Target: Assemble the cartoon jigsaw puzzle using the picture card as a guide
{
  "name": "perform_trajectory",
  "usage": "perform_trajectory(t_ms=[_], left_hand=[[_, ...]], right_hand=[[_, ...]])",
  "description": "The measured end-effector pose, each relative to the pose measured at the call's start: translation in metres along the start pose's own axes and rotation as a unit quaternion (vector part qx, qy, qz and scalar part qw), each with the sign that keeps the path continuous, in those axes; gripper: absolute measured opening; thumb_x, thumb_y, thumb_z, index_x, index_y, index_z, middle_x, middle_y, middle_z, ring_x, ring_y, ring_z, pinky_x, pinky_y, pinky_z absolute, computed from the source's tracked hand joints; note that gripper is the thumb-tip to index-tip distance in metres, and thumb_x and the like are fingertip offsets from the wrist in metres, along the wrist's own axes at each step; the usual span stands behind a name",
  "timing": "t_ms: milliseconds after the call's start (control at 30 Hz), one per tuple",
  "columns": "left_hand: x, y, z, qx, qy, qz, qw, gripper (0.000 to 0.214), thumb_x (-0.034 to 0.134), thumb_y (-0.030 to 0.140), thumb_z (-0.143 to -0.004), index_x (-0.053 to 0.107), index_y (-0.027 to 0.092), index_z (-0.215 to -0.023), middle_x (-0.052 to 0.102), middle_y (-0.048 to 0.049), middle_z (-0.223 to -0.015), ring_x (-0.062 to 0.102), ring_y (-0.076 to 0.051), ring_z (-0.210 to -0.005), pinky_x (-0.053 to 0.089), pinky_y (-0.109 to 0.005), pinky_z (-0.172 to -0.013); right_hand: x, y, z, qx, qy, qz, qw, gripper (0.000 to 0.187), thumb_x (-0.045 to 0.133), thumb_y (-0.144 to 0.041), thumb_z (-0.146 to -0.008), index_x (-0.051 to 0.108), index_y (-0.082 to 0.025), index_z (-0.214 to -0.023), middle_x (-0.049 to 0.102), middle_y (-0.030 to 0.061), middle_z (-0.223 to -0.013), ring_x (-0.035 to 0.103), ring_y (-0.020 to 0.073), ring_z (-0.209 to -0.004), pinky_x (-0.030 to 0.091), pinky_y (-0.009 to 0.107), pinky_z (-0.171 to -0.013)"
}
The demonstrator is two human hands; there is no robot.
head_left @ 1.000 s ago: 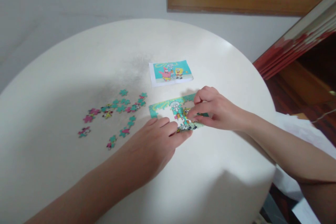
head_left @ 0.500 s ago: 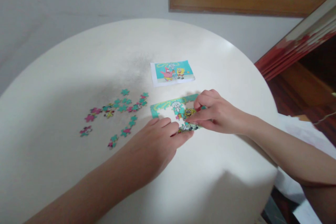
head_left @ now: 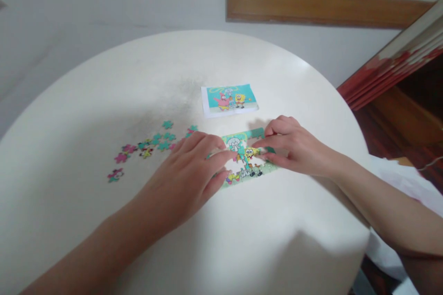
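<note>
Has loose pieces [head_left: 146, 152] scattered at left on the white table [head_left: 221, 233]; arches left hand [head_left: 192, 161] over the left part of the partly filled puzzle [head_left: 249, 153] with slightly parted grip, cannot tell if around a piece; bends right hand [head_left: 296, 145] over its right part, loosely curled, again cannot tell if holding anything; seems busy fitting pieces, calling next for careful alignment before pressing

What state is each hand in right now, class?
Left hand: open, over the puzzle's left side.
Right hand: bent at its right side; whether holding anything cannot be told.
</note>
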State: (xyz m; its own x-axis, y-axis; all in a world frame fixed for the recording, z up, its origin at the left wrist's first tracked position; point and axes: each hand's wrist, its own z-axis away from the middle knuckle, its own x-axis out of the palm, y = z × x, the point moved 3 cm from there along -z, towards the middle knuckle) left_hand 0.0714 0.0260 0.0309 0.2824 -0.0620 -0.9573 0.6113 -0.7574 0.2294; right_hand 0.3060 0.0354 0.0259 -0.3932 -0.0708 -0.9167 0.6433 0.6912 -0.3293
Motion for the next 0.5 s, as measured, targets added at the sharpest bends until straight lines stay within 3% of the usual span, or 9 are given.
perform_trajectory(t_ms=[200, 500], left_hand=[[0.016, -0.005, 0.001, 0.050, 0.009, -0.006, 0.999, 0.065, 0.063, 0.044, -0.087, 0.043, 0.015, -0.142, 0.038, -0.0141, -0.151, 0.031, -0.032, -0.141, 0.026, -0.050, -0.118], [0.029, -0.010, 0.000, 0.027, -0.002, -0.013, 1.000, 0.080, 0.061, 0.054, -0.085, 0.035, 0.011, -0.147, 0.027, -0.0171, -0.158, 0.021, -0.031, -0.147, 0.022, -0.050, -0.121]], right_hand=[[0.003, 0.001, 0.001, 0.007, -0.014, -0.003, 1.000, 0.031, 0.061, -0.038, -0.090, 0.071, -0.022, -0.115, 0.058, 0.0086, -0.096, 0.052, 0.0217, -0.090, 0.038, 0.039, -0.084], [0.009, 0.002, 0.001, 0.019, -0.007, -0.004, 1.000, 0.032, 0.059, -0.042, -0.091, 0.071, -0.023, -0.114, 0.059, 0.0090, -0.095, 0.052, 0.0217, -0.090, 0.038, 0.038, -0.083]])
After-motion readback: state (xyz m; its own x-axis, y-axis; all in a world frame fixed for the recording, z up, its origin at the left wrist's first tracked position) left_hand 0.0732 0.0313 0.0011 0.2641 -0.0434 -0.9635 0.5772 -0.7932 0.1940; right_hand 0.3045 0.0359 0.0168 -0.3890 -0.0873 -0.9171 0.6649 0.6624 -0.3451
